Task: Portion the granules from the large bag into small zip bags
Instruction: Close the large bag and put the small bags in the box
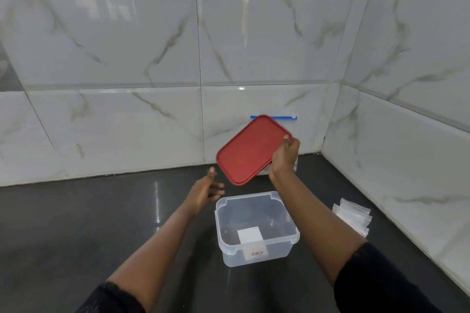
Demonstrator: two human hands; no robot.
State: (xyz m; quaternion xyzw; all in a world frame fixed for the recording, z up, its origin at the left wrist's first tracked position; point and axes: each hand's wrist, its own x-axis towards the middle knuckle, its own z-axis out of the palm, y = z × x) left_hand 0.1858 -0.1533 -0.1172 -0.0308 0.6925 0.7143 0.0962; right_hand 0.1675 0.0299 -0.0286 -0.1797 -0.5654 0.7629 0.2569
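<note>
My right hand (284,157) has fingers clamped on red lid (249,152) above clear tub (217,221), left hand (203,192) fingers apart; I would lay it flat on bench (101,223) left of tub.

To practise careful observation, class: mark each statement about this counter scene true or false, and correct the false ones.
1. The right hand holds the red lid. True.
2. The clear container is full of granules. False: no granules show in it.
3. The left hand holds a zip bag. False: it is open and holds nothing.
4. The small zip bags lie right of the container. True.
5. The lid sits on the container. False: it is held tilted above it.
</note>
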